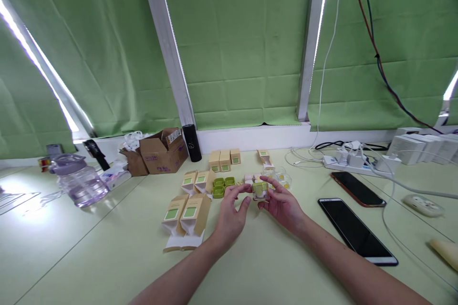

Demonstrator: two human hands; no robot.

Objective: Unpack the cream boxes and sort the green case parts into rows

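Because the green-topped jar is so small, we're probably using just fingertips. Our right hand holds it over the table; our left hand meets its side, maybe gripping, can't tell.

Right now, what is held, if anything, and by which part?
A small clear green-topped jar, by its right side, in the right hand; left hand: contact unclear.

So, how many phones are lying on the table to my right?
2. The nearer, white-edged phone and, beyond it, the dark phone beside the power strip. I see no others there.
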